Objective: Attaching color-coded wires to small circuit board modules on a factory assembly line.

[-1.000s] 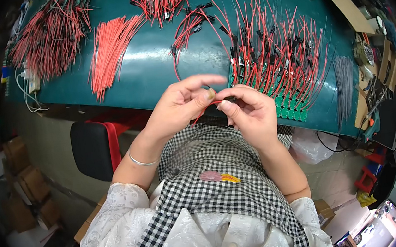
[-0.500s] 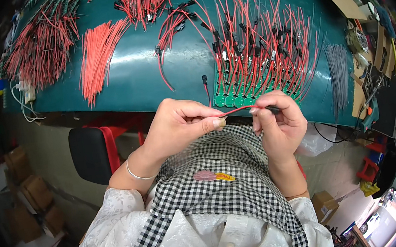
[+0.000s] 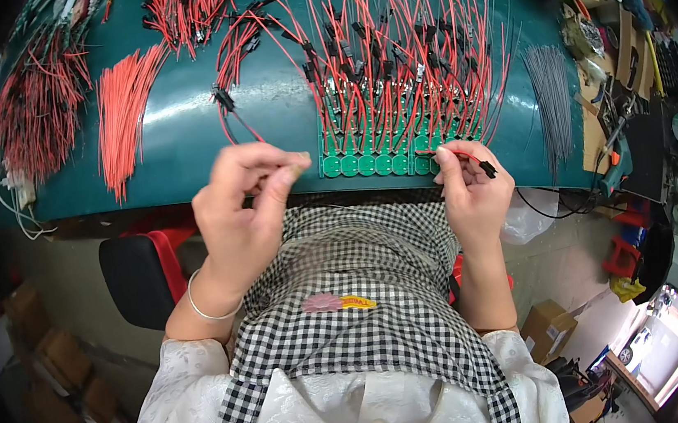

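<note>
My right hand (image 3: 475, 185) pinches a short red-and-black wire lead between thumb and fingers. The lead's black connector (image 3: 487, 169) pokes out on the right side of the fingers, and a bit of wire shows to their left. My left hand (image 3: 243, 201) is raised at the table's near edge with thumb and forefinger pressed together. Whatever the tips hold, if anything, is too small to make out. Beyond the right hand stand green round circuit boards (image 3: 360, 165) in a panel, with many red and black leads (image 3: 390, 66) rising from them.
On the green table (image 3: 182, 137) lie bundles of red wires (image 3: 121, 119), grey wires (image 3: 549, 99) and connector leads (image 3: 190, 12). One lead with a black connector (image 3: 224, 100) lies beyond my left hand. A black-and-red chair (image 3: 143, 277) stands below the table. Tools and cardboard crowd the right end.
My hands have parted; the left has let go of the wire lead and moved left. The lead is now in my right hand alone, its connector at the right. The view has shifted slightly.
</note>
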Demonstrator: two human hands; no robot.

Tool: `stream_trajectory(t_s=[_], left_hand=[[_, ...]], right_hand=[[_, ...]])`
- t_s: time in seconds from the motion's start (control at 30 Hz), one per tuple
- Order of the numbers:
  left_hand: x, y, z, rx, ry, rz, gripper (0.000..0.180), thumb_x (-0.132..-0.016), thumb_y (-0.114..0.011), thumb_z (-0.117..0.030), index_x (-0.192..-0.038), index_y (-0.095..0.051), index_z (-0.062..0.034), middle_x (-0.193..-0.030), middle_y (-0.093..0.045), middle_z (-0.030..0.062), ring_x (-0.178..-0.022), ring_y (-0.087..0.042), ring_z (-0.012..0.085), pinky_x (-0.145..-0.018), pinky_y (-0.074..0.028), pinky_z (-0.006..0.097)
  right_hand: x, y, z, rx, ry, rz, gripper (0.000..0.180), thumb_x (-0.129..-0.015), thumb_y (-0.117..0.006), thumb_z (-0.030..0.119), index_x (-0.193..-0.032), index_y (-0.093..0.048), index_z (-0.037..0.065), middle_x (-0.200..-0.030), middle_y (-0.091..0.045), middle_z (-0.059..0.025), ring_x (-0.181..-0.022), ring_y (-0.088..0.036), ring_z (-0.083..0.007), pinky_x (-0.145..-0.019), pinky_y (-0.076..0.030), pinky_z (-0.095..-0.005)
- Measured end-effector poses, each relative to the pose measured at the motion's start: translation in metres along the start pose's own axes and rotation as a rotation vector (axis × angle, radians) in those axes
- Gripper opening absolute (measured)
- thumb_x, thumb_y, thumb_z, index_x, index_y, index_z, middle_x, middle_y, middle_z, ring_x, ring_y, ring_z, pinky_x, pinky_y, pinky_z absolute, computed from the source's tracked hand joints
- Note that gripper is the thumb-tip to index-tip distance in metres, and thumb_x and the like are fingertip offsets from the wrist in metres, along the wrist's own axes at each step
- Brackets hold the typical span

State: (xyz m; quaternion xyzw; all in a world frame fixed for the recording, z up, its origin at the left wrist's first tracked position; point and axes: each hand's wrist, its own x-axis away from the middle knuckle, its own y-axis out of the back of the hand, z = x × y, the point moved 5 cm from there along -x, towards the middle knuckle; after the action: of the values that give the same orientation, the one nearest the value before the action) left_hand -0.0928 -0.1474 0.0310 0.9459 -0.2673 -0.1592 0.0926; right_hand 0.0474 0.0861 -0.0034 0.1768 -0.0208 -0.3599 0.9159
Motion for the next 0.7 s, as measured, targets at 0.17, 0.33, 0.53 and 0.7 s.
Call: stream_trajectory(t_s=[0.17, 0.33, 0.53, 0.7], left_hand=[[-0.005, 0.006, 0.004, 0.109, 0.017, -0.101, 0.018, -0.098, -0.059, 0.004, -0.113, -0.049, 0.0015, -0.101, -0.074, 0.0165, -0.064, -0.060, 0.0081, -0.054, -0.046, 0.018], [-0.008, 0.005, 0.008, 0.014, 0.091, -0.029, 0.021, -0.098, -0.061, 0.000, -0.119, -0.056, 0.0029, -0.100, -0.075, 0.0133, -0.064, -0.062, 0.0079, -0.054, -0.045, 0.017], [-0.009, 0.000, 0.014, 0.046, 0.099, -0.022, 0.012, -0.097, -0.063, -0.001, -0.108, -0.062, 0.0033, -0.098, -0.076, 0.0122, -0.064, -0.063, 0.0077, -0.054, -0.044, 0.017], [-0.011, 0.000, 0.016, 0.022, 0.094, -0.007, 0.011, -0.097, -0.064, -0.002, -0.107, -0.062, 0.0031, -0.098, -0.076, 0.0123, -0.064, -0.062, 0.0079, -0.054, -0.044, 0.018]], right_hand=[[-0.003, 0.001, 0.001, 0.038, 0.078, -0.043, 0.004, -0.093, -0.068, -0.002, -0.092, -0.065, -0.005, -0.084, -0.065, -0.0082, -0.063, -0.060, -0.0097, -0.053, -0.051, -0.0239], [-0.005, 0.001, 0.005, 0.128, 0.171, -0.038, 0.004, -0.091, -0.069, -0.001, -0.091, -0.066, -0.003, -0.080, -0.065, -0.0085, -0.062, -0.061, -0.0125, -0.051, -0.048, -0.0248], [-0.002, 0.001, 0.012, 0.206, 0.204, -0.047, 0.004, -0.090, -0.070, -0.001, -0.092, -0.067, -0.001, -0.081, -0.066, -0.0095, -0.061, -0.062, -0.0157, -0.054, -0.049, -0.0267], [-0.008, -0.001, 0.012, 0.159, 0.206, 0.106, 0.006, -0.087, -0.070, -0.004, -0.093, -0.069, -0.003, -0.083, -0.067, -0.0091, -0.066, -0.063, -0.0146, -0.058, -0.049, -0.0260]])
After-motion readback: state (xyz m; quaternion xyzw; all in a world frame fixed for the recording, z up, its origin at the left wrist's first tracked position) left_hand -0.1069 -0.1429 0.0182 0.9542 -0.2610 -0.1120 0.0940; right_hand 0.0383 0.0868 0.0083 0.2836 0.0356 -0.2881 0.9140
